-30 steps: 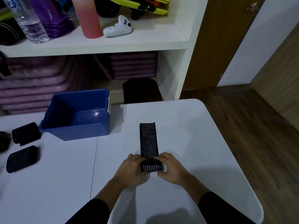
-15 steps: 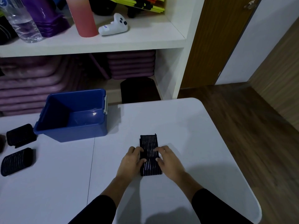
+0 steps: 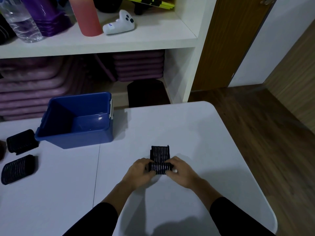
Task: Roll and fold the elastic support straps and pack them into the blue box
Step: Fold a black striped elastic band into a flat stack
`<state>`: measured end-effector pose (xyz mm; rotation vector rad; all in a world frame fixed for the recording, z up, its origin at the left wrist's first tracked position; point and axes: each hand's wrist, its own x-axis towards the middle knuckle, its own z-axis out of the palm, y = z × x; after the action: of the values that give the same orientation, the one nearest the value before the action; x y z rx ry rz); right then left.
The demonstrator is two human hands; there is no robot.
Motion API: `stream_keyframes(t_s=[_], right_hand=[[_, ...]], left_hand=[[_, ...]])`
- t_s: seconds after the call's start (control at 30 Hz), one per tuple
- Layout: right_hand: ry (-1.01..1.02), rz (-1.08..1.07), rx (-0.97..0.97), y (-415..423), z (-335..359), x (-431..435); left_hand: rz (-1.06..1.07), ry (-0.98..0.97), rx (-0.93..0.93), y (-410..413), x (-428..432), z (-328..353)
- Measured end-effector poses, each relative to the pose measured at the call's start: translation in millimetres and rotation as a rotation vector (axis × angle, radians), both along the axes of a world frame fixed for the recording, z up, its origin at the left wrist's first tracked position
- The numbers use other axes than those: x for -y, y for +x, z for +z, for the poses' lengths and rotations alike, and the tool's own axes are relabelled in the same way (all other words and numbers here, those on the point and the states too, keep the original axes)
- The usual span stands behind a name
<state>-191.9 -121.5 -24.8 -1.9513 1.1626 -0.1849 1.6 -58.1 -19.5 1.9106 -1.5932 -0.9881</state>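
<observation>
A black elastic strap with pale stripes lies on the white table, its near part wound into a roll. My left hand grips the roll's left end and my right hand grips its right end. A short flat tail of strap reaches away from me beyond the roll. The blue box stands open at the table's back left; no strap shows inside it. Two rolled black straps lie left of the box.
A white shelf unit behind the table holds a water bottle, a pink tumbler and a white controller; purple mats are stacked below. The table's rounded right edge drops to a wooden floor.
The flat strap has shortened as both hands rolled its near end away from me; the roll is thicker now. The camera has tilted a little.
</observation>
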Motion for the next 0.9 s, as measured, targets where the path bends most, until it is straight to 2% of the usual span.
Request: stream_keyframes(t_s=[0.07,0.17,0.23,0.3,0.5,0.77,0.9], right_hand=[[0.046,-0.056,-0.061,2.4,2.3,2.7],[-0.026,-0.13,-0.156,8.6,1.2,-0.2],[-0.043,-0.208,-0.143,14.1,1.9,-4.4],[0.022,-0.227,-0.099,18.8,4.0,-7.6],[0.123,-0.098,-0.122,18.1,3.5,-7.3],[0.183,-0.003,-0.154,10.1,0.5,-2.1],[0.249,0.049,-0.145,6.4,3.4,-1.5]], left_hand=[[0.092,0.062,-0.061,-2.5,2.7,-0.2],[0.18,0.061,0.037,-10.5,3.9,-6.2],[0.227,0.037,0.031,-16.9,4.2,-7.9],[0.242,0.03,-0.01,-21.2,4.2,-8.1],[0.144,0.125,-0.101,-21.9,0.9,-8.7],[0.021,0.195,-0.028,-13.0,-4.6,-14.5],[0.028,0.188,-0.02,-9.9,-11.9,-14.3]])
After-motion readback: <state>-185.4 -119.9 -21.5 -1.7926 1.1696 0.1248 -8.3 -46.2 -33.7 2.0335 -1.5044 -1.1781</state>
